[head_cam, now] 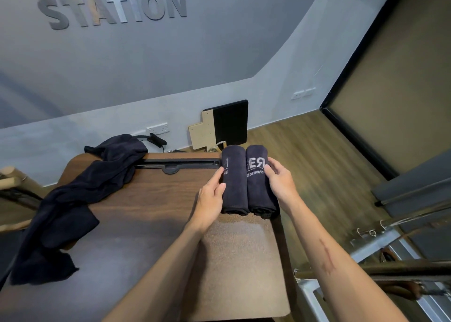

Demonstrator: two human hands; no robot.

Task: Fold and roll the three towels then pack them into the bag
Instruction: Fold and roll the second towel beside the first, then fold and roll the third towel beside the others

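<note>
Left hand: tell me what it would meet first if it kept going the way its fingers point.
The left hand already touches the left rolled towel; straight on, it meets that first.

Matt dark terry-cloth rolled towels (246, 182), wood-grain table (151, 214), grainy cork-like mat (239, 268), loose soft towel (73, 199).
</note>
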